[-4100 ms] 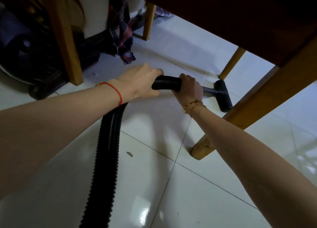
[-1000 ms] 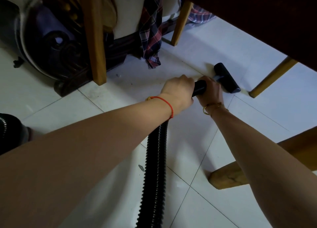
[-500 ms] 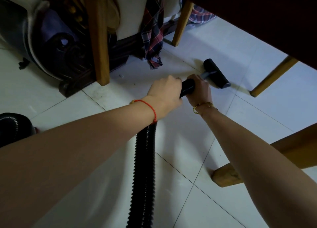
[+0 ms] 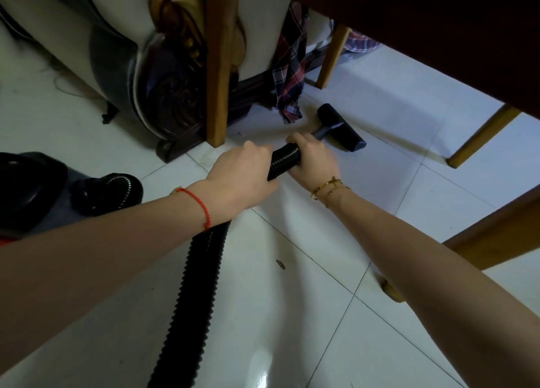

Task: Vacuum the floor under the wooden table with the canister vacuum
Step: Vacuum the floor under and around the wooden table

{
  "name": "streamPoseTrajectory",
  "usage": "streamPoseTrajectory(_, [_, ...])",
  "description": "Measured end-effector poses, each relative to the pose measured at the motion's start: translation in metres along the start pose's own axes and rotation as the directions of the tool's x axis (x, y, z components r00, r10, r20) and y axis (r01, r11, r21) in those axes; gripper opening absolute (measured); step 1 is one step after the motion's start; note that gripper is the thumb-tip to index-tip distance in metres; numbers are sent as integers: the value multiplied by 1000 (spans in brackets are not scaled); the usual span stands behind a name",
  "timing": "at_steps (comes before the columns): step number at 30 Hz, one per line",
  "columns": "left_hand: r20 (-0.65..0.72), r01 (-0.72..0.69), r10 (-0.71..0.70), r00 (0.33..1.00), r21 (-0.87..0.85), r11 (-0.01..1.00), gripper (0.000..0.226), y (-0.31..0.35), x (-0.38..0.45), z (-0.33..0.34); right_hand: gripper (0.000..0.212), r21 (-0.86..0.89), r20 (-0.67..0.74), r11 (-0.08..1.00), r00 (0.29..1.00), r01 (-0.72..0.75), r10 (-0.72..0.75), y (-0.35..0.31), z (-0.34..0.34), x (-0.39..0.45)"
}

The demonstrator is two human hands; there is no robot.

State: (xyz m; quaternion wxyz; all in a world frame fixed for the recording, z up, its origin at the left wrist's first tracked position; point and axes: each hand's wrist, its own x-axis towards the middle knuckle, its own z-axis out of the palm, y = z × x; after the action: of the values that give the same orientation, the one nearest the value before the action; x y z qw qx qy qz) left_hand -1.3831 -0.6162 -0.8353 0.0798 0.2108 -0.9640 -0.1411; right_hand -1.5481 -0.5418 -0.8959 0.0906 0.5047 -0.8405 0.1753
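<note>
Reaching forward and down under the table (image 4: 423,22), both forearms stretch out nearly straight toward the hose (image 4: 193,285). Left hand (image 4: 242,177), red cord at its wrist, is curled over the hose from above; right hand (image 4: 314,162), gold bracelets at its wrist, grasps the hose just ahead of it, fingers wrapped round. Nozzle (image 4: 342,127) lies on the floor (image 4: 306,329) just beyond the right hand, beneath the table's edge. Vacuum (image 4: 29,189) sits left of the hose.
</note>
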Motion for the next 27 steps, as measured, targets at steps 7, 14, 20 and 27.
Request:
streamPoseTrajectory(7, [28, 45, -45, 999, -11, 999, 25, -13, -47, -19, 44, 5, -13, 971, 971, 237, -237, -41, -12, -21])
streamPoseTrajectory(14, [81, 85, -91, 993, 78, 993, 28, -9, -86, -29, 35, 4, -110, 890, 885, 455, -452, -72, -27, -44])
streamPoseTrajectory(20, [113, 96, -107, 988, 101, 990, 32, -3, -100, -34, 26, 34, -136, 867, 862, 497, -489, -77, -31, -53])
streamPoseTrajectory(27, [134, 86, -90, 987, 37, 996, 33, 8, -72, -24, 19, 50, -65, 875, 876, 481, -478, -46, -25, -37])
